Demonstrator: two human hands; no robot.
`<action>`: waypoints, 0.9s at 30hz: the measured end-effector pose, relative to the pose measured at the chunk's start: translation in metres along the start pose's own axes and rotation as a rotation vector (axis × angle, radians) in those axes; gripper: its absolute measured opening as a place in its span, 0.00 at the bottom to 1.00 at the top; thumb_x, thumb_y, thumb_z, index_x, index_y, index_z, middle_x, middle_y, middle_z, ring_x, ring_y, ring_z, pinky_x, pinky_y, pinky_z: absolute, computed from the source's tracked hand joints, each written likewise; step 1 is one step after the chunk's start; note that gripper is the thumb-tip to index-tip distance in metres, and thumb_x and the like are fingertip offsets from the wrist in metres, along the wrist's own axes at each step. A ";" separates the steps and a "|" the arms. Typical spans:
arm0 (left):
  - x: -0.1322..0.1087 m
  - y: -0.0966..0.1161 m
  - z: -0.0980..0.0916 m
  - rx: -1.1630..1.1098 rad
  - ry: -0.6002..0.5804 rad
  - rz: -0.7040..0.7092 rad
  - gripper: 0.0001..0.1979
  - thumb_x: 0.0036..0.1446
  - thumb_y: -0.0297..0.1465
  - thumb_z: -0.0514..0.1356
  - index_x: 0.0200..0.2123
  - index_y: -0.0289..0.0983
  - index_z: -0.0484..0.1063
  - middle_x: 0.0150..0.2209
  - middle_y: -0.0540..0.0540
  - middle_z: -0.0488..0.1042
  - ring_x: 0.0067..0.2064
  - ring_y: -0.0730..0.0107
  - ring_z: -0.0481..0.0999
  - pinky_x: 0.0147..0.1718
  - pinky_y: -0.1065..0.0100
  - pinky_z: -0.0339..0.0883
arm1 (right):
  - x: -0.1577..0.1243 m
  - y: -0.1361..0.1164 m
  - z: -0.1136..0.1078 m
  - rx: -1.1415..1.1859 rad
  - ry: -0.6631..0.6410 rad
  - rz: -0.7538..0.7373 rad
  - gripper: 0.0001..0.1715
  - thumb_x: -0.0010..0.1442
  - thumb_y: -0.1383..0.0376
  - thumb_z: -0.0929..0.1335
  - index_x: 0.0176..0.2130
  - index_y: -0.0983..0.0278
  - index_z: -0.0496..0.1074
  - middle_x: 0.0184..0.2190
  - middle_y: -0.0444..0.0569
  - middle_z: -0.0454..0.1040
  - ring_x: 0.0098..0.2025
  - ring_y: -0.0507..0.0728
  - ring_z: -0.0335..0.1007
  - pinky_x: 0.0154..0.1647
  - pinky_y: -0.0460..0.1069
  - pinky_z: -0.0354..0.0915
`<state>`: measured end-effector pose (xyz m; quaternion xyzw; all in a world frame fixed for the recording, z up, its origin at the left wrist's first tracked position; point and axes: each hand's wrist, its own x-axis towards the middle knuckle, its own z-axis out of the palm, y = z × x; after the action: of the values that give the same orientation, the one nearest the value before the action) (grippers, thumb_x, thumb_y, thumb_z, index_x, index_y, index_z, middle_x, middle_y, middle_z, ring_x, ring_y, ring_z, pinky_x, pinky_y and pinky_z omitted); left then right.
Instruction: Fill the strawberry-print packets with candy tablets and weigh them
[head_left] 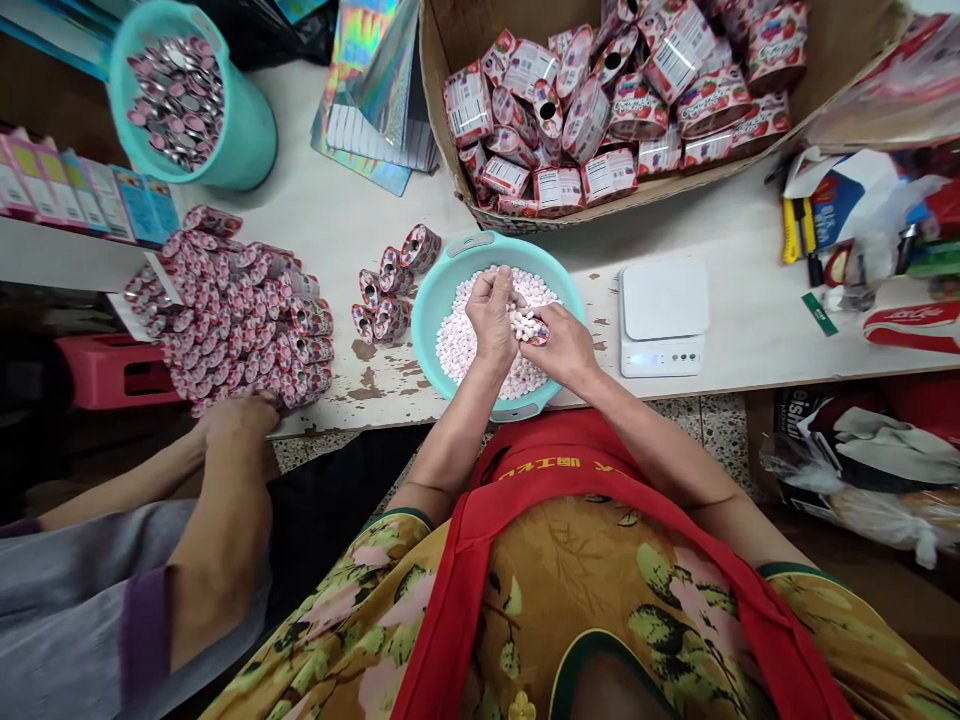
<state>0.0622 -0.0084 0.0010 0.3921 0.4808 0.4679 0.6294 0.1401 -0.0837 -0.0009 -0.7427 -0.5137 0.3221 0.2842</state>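
Note:
Above a turquoise basin (574, 290) of small pale pink pellets (457, 345), my two hands are close together. My right hand (564, 347) is closed around a small red-and-white printed container (535, 335), mostly covered by the fingers. Pale pellets are heaped at its top, between the hands. My left hand (493, 318) is curled beside it with the fingers drawn together; what they hold is hidden. Just left of the basin stand several similar printed containers (391, 318) with dark openings facing up.
At the back is a cardboard box (442, 120) of printed containers. A white scale (664, 315) lies right of the basin. Left are massed containers (240, 320), a co-worker's hand (240, 415) and a turquoise bucket (251, 130) of metal lids. A yellow cutter (791, 230) lies far right.

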 end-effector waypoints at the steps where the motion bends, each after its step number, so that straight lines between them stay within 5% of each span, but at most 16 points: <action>1: 0.001 0.000 0.000 0.006 0.004 -0.001 0.20 0.56 0.45 0.66 0.26 0.38 0.64 0.19 0.58 0.61 0.20 0.81 0.64 0.22 0.75 0.61 | 0.000 0.000 0.000 0.003 0.001 -0.005 0.18 0.51 0.64 0.71 0.44 0.61 0.72 0.43 0.51 0.75 0.45 0.63 0.70 0.41 0.54 0.67; 13: 0.003 0.006 0.010 0.024 -0.062 -0.032 0.23 0.54 0.51 0.65 0.28 0.38 0.64 0.18 0.58 0.60 0.17 0.83 0.59 0.16 0.76 0.53 | 0.001 0.003 -0.004 0.141 0.037 -0.022 0.19 0.50 0.66 0.71 0.44 0.61 0.73 0.42 0.49 0.75 0.46 0.62 0.72 0.46 0.54 0.67; 22: -0.008 0.012 0.017 0.016 -0.101 -0.062 0.18 0.57 0.46 0.65 0.30 0.39 0.66 0.18 0.58 0.59 0.18 0.82 0.60 0.17 0.76 0.53 | 0.005 0.009 -0.001 0.215 -0.012 -0.013 0.16 0.49 0.64 0.71 0.41 0.61 0.73 0.39 0.49 0.75 0.43 0.61 0.72 0.44 0.52 0.67; 27: 0.000 0.020 0.009 -0.027 -0.112 -0.103 0.17 0.59 0.45 0.64 0.30 0.39 0.66 0.17 0.58 0.56 0.16 0.82 0.55 0.15 0.76 0.50 | 0.007 0.014 -0.002 0.407 -0.023 -0.063 0.21 0.47 0.64 0.72 0.44 0.60 0.75 0.42 0.47 0.76 0.46 0.60 0.73 0.51 0.54 0.67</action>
<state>0.0669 -0.0034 0.0221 0.3837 0.4581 0.4186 0.6838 0.1513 -0.0812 -0.0115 -0.6497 -0.4641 0.4190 0.4324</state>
